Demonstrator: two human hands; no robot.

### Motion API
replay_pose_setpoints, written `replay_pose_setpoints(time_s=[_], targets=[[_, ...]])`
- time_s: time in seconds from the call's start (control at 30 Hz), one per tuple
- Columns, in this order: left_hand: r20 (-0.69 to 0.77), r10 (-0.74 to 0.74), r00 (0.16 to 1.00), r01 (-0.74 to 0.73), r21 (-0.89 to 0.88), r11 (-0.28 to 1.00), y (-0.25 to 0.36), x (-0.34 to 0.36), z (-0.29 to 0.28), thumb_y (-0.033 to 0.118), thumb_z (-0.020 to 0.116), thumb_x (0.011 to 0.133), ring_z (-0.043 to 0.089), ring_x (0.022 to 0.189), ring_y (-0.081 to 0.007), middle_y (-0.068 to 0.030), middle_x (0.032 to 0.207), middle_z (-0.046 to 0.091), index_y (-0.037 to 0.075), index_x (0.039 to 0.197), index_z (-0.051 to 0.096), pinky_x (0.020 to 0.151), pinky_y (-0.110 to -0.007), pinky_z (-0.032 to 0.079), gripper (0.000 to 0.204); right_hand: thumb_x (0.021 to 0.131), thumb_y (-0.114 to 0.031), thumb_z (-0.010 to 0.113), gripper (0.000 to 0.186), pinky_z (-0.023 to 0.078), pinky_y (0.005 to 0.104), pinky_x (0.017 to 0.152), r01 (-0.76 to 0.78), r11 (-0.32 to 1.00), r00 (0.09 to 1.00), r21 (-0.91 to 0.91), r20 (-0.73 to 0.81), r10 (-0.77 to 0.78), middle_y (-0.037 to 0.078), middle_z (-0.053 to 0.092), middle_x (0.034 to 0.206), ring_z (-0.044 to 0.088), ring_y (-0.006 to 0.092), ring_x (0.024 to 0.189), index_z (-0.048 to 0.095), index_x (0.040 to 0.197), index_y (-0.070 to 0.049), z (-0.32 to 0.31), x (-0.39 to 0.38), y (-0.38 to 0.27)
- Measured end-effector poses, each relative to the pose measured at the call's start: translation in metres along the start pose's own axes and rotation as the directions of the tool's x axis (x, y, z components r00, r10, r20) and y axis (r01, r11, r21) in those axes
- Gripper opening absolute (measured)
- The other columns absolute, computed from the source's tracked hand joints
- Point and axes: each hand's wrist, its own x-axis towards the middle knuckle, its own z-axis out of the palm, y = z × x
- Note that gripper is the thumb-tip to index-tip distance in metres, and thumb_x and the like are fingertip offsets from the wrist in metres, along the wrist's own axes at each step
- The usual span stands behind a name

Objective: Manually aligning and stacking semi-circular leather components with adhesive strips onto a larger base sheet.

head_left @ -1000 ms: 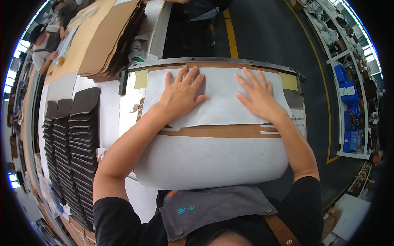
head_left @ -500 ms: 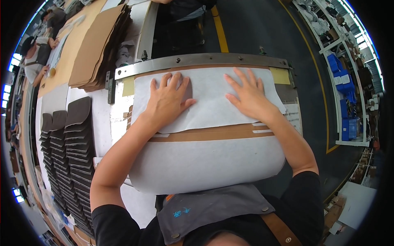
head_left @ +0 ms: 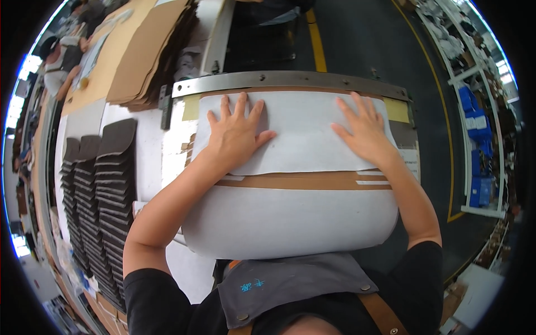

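Observation:
A white sheet lies flat against a metal bar at its far edge. My left hand rests on its left part, palm down, fingers spread. On the right part my right hand lies flat too, fingers apart and pointing away from me. Beneath the sheet is a brown panel, which shows as a strip with short white strips near both ends. A second white piece covers the panel's near part, which curves down toward my apron.
Overlapping dark grey pieces stand in rows on the left. Behind them is a stack of brown sheets. Two people work along a table at the far left. A shelf with blue bins stands across the floor on the right.
My view has shifted slightly, so the scene sits a little further right. My right hand has slid slightly toward the sheet's right edge; both hands stay flat on it.

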Motion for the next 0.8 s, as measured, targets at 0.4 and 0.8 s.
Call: replay_pose_setpoints(time_s=[0.4, 0.8], targets=[[0.069, 0.028, 0.997, -0.031, 0.041, 0.999, -0.014, -0.001, -0.007, 0.055, 0.047, 0.091, 0.025, 0.133, -0.0514, -0.0237, 0.145, 0.029, 0.018, 0.14, 0.039, 0.1, -0.068, 0.027, 0.062, 0.093, -0.041, 0.051, 0.058, 0.017, 0.0567, 0.109, -0.033, 0.996, 0.999, -0.081, 0.002, 0.033, 0.024, 0.02, 0.149, 0.016, 0.0433, 0.138, 0.034, 0.144, -0.02, 0.0, -0.007, 0.01], [-0.098, 0.06, 0.993, -0.056, 0.042, 0.998, -0.018, -0.005, -0.003, 0.053, 0.055, 0.087, 0.043, 0.119, -0.0413, -0.0209, 0.124, 0.047, 0.014, 0.134, 0.048, 0.091, -0.06, 0.037, 0.061, 0.091, -0.044, 0.055, 0.06, 0.021, 0.0535, 0.108, -0.031, 0.998, 0.998, -0.057, -0.052, 0.028, 0.028, 0.03, 0.139, 0.024, 0.0425, 0.133, 0.039, 0.141, -0.016, 0.001, -0.005, 0.005]])
